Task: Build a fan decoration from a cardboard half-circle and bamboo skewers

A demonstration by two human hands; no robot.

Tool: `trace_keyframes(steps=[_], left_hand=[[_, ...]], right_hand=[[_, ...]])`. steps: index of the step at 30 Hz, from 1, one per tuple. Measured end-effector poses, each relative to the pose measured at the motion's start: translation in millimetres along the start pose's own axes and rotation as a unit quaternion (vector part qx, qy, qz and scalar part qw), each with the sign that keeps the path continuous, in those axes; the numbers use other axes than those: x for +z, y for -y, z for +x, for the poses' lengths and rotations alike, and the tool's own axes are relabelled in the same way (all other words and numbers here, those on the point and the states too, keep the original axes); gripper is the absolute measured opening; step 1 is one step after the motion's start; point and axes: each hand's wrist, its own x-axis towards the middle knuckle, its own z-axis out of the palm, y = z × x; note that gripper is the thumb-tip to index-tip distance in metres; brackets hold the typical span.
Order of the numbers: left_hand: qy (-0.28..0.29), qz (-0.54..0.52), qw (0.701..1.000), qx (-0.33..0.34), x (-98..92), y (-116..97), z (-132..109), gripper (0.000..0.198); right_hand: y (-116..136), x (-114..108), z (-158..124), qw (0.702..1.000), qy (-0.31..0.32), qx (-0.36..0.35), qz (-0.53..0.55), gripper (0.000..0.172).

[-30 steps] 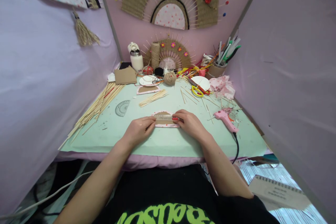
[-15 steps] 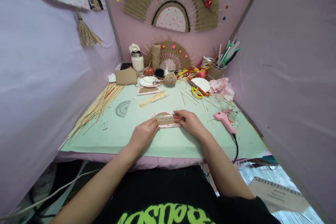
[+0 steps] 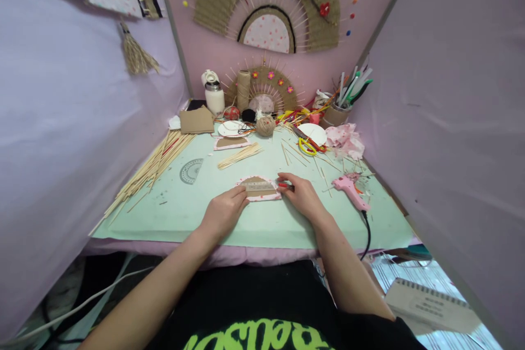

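A half-round cardboard piece edged in pink dotted fabric [image 3: 257, 181] lies on the pale green mat [image 3: 254, 219]. A clear ruler [image 3: 259, 186] lies across it. My left hand [image 3: 225, 210] presses its fingertips on the ruler's left end, fingers bent. My right hand [image 3: 301, 195] pinches a red pen [image 3: 285, 185] at the ruler's right end.
A pink glue gun [image 3: 349, 190] with a black cord lies to the right. Bamboo sticks [image 3: 151, 167] fan out at the left, a smaller bundle [image 3: 240, 155] in the middle. A protractor [image 3: 191, 170], twine ball [image 3: 266, 125], yellow scissors [image 3: 308, 145], cup of pens [image 3: 337, 111] and bottle [image 3: 214, 96] stand behind.
My left hand has slid slightly right onto the ruler's end. My right hand has drawn back a little to the right with the red pen. The head camera shifted slightly.
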Motion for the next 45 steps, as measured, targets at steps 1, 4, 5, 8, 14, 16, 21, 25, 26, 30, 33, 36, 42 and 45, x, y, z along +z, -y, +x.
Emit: trace_keyframes(steps=[1, 4, 5, 8, 14, 16, 21, 25, 26, 30, 33, 36, 42, 45], left_hand=[[0.002, -0.001, 1.0, -0.002, -0.8, -0.5, 0.1, 0.025], [0.018, 0.012, 1.0, -0.009, -5.3, -4.2, 1.2, 0.025], [0.029, 0.022, 0.999, -0.012, -7.5, -6.5, 2.0, 0.025], [0.066, 0.056, 0.996, -0.021, -13.7, -17.8, 5.5, 0.03], [0.122, 0.122, 0.984, -0.05, -10.5, -50.3, 12.4, 0.071], [0.123, 0.14, 0.98, -0.063, -6.3, -57.2, 13.1, 0.082], [0.109, 0.137, 0.982, -0.072, -0.8, -59.9, 13.7, 0.085], [0.117, 0.128, 0.982, -0.073, 0.4, -58.1, 14.2, 0.084], [0.117, 0.122, 0.983, -0.071, 0.7, -57.8, 14.1, 0.083], [0.123, 0.11, 0.984, -0.069, 1.2, -57.7, 13.4, 0.081], [0.134, 0.108, 0.982, -0.077, 1.2, -58.5, 12.8, 0.083], [0.134, 0.107, 0.982, -0.076, 4.0, -59.2, 11.4, 0.083], [0.127, 0.107, 0.983, -0.072, 16.2, -55.7, 7.6, 0.085], [0.122, 0.107, 0.985, -0.065, 18.2, -54.0, 7.4, 0.085]], right_hand=[[0.2, -0.4, 0.1, 1.0, 0.0, 0.002, 0.001, 0.036], [1.4, -1.3, 0.4, 1.0, 0.003, 0.006, -0.01, 0.035], [1.9, -1.5, 0.4, 1.0, 0.006, 0.007, -0.015, 0.035], [3.5, -2.1, 0.4, 0.999, 0.011, 0.006, -0.035, 0.032], [3.0, -1.7, 0.9, 0.997, 0.03, -0.047, -0.049, 0.023], [2.3, -1.3, 1.1, 0.997, 0.031, -0.056, -0.047, 0.024], [2.4, -1.9, 1.1, 0.996, 0.035, -0.063, -0.053, 0.026], [4.1, -3.2, 0.7, 0.996, 0.038, -0.064, -0.056, 0.027], [4.3, -3.4, 0.5, 0.996, 0.038, -0.065, -0.055, 0.028], [3.7, -3.4, 0.6, 0.996, 0.036, -0.067, -0.051, 0.029], [2.5, -3.1, 1.0, 0.996, 0.038, -0.064, -0.053, 0.029], [2.3, -2.9, 1.4, 0.995, 0.039, -0.065, -0.059, 0.03], [4.0, -2.4, 1.5, 0.995, 0.034, -0.067, -0.066, 0.029], [4.9, -2.4, 1.3, 0.995, 0.034, -0.065, -0.064, 0.028]])
